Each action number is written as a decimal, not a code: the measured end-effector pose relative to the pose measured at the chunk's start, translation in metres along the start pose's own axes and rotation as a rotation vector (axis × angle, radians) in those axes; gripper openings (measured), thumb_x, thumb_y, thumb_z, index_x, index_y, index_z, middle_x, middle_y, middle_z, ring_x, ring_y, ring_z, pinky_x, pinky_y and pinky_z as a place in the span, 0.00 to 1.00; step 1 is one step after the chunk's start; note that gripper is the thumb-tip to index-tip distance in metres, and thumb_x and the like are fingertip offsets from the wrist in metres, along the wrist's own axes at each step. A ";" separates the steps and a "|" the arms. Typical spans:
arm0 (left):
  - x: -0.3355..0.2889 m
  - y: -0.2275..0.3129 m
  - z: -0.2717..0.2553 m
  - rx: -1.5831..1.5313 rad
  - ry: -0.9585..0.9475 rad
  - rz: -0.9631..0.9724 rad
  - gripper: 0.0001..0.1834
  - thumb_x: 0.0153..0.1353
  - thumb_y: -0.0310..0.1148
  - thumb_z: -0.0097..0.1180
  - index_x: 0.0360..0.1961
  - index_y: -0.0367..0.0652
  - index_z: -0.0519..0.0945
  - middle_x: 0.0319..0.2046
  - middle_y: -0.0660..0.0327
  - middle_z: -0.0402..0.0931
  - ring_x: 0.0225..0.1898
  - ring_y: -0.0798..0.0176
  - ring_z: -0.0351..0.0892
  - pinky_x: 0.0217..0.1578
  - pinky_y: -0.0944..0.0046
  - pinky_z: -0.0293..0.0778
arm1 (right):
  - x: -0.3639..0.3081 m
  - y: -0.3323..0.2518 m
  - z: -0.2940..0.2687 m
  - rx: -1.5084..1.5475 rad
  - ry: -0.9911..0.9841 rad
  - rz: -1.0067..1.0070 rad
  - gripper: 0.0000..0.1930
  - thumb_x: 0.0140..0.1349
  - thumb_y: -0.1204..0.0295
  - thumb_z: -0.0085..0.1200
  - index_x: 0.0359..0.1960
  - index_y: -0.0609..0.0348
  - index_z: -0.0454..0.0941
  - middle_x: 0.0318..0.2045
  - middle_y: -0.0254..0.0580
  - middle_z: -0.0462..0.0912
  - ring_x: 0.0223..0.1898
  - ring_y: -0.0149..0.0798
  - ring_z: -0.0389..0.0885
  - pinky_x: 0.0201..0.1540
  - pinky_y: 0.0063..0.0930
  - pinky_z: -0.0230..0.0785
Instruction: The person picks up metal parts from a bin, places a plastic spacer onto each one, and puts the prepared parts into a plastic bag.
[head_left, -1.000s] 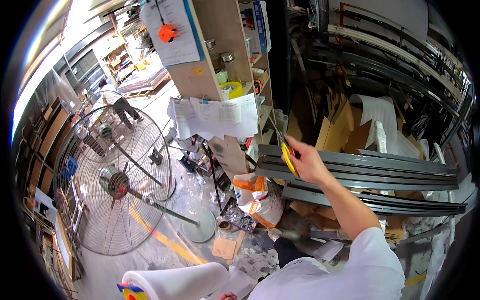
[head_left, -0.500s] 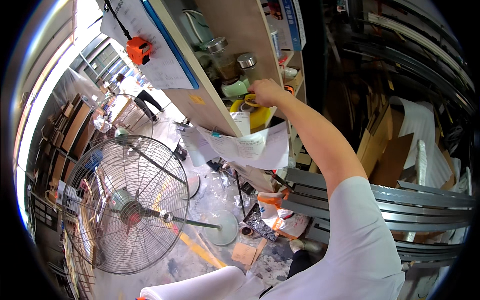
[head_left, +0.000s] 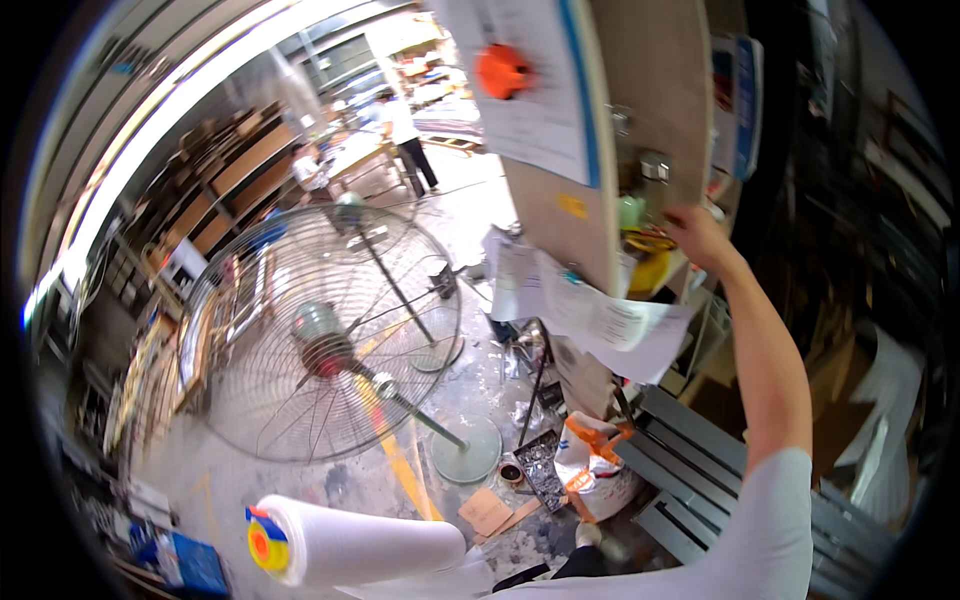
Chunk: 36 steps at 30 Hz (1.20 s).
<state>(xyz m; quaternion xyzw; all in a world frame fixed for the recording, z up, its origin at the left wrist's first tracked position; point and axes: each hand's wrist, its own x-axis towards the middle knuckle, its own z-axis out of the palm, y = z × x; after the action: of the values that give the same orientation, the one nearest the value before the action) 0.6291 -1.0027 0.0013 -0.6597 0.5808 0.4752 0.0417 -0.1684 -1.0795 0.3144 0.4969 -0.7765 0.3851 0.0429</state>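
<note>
My right hand reaches into the shelf unit at the upper right. Its fingers are curled together, and what they hold, if anything, is blurred. Just left of the fingertips are yellow-and-dark handles, too smeared to name. Under them sits a yellow container. A jar with a metal lid stands behind the hand, beside a pale green item. My left hand is out of view.
A large caged fan stands at left on a round base. A white roll lies in front. Papers hang from the shelf. Grey metal strips and a white-and-orange bag are at right. People are far off.
The view has swung left, so shelf, fan and arm appear further right. My right hand stays at the same shelf compartment, by the yellow container. More of the white roll shows.
</note>
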 end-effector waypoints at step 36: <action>-0.349 -0.013 0.193 -0.093 -1.521 0.891 0.23 0.62 0.30 0.47 0.57 0.33 0.76 0.56 0.54 0.74 0.58 0.60 0.72 0.60 0.62 0.67 | -0.910 -0.426 -0.014 -0.108 0.408 0.651 0.15 0.53 0.76 0.63 0.44 0.60 0.79 0.35 0.47 0.81 0.32 0.47 0.81 0.33 0.38 0.74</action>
<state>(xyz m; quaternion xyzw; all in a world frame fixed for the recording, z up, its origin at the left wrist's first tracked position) 0.5721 -0.6276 0.1251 0.1218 0.5791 0.7806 0.2010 0.6272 -0.4874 0.1522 0.1346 -0.8882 0.4281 0.0982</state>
